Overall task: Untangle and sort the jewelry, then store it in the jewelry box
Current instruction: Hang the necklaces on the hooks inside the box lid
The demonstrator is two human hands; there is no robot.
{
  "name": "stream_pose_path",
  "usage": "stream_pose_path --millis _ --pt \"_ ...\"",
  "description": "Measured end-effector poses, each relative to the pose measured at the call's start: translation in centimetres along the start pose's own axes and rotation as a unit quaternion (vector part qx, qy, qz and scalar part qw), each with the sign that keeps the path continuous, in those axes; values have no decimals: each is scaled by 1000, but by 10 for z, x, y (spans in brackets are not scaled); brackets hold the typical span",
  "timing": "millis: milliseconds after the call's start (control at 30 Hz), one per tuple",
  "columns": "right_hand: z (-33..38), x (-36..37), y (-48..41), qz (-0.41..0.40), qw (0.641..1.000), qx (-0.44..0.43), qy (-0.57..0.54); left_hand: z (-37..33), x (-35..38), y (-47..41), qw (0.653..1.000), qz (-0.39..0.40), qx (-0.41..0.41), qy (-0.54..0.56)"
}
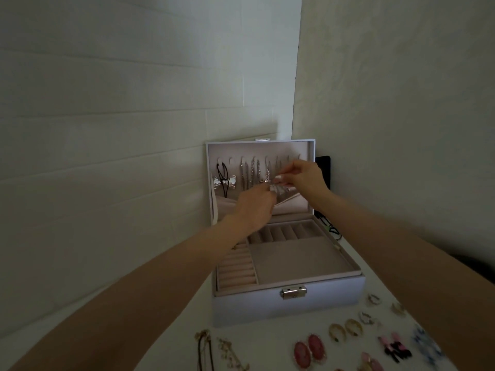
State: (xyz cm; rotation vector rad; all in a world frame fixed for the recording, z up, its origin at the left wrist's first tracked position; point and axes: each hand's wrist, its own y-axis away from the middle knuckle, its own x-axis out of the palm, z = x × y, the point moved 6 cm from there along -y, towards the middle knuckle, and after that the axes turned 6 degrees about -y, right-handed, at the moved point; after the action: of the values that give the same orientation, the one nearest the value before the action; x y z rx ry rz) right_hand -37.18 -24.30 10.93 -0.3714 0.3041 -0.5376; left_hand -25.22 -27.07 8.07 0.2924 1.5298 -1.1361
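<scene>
Left hand point(254, 206), right hand point(306, 176): each grip pinching silver necklace point(278, 189) inside jewelry box lid point(294, 149).

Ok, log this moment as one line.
phase: hanging in lid | left hand: pinches silver chain | right hand: pinches same chain | jewelry box: open | earrings: on table

Single wide-angle head view, facing forward and slightly down along both forearms point(171, 274), close in on the open jewelry box point(289, 303) at the worktop's point(257, 341) far end; corner walls point(107, 103) fill the upper frame
</scene>
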Motion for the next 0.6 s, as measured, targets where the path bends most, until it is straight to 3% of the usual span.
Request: stream_pose_path --millis 167,267,400,500,600 --pt "-1 10 0 29 987 -57 145 3 -6 2 999 -15 8 38" --pt "-3 11 2 46 954 -90 283 4 -4 2 998 -13 1 54" --pt "1 10 9 63 941 -118 311 7 0 4 996 -11 -16 88" --pt "-3 13 19 96 910 -117 385 9 -2 6 992 -12 -33 118" --pt "-5 14 27 122 920 -111 354 9 -5 8 989 -5 -51 137"
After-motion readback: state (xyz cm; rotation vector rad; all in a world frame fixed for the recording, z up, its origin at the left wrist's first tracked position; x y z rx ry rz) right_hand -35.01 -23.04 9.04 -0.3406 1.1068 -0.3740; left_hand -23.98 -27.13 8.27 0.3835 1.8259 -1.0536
